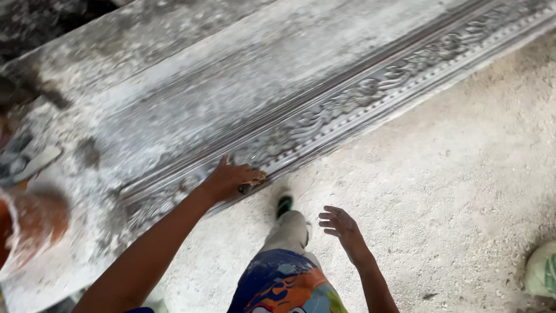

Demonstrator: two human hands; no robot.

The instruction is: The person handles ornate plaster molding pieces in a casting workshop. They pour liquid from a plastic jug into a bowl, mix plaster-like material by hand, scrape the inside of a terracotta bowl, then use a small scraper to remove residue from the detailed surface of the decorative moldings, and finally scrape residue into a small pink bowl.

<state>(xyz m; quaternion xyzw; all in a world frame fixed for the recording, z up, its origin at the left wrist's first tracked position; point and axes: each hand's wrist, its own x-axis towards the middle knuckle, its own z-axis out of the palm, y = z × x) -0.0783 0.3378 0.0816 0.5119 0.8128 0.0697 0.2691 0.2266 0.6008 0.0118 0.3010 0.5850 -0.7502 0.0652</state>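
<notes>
A long grey mould (370, 87) with carved wavy ornament runs diagonally along the edge of a dusty workbench (191, 75). My left hand (230, 178) rests on the mould's near edge and grips a small tool, perhaps a brush (252, 184), pressed to the carved strip. My right hand (341, 227) hangs free over the floor with fingers spread and nothing in it. Between the hands my leg shows in pale trousers, with a dark shoe (284, 205) stepping forward.
The dusty concrete floor (463, 174) spreads to the right of the bench. A pale sack (543, 270) lies at the lower right edge. A blurred orange bucket (29, 226) and a flat tool (35, 164) sit at the bench's left end.
</notes>
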